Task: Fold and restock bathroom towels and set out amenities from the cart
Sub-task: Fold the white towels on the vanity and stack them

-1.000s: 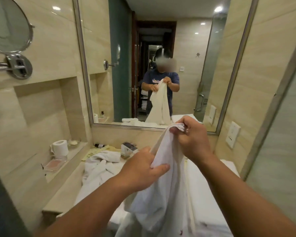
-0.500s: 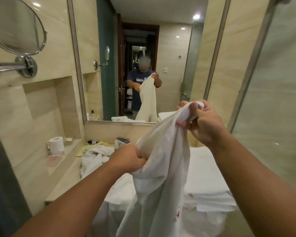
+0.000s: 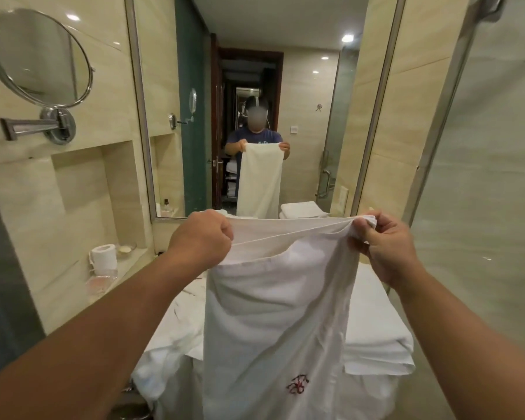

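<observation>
A white towel (image 3: 273, 316) with a small red embroidered mark near its lower part hangs lengthwise in front of me. Its top edge is stretched flat between my hands. My left hand (image 3: 200, 237) grips the top left corner in a fist. My right hand (image 3: 379, 241) pinches the top right corner with curled fingers. Behind the hanging towel, a stack of folded white towels (image 3: 376, 338) lies on the counter at the right. Loose white towels (image 3: 176, 325) are heaped at the left.
A wall mirror (image 3: 255, 101) faces me. On the left ledge (image 3: 134, 262) stand a toilet roll (image 3: 103, 257), a small dish and a clear tray. A round swing-arm mirror (image 3: 40, 59) juts from the left wall. A glass panel (image 3: 482, 177) closes the right side.
My hands moved apart, pulling the bunched towel's top edge out straight. The left hand rose level with the right, and the towel now hangs flat.
</observation>
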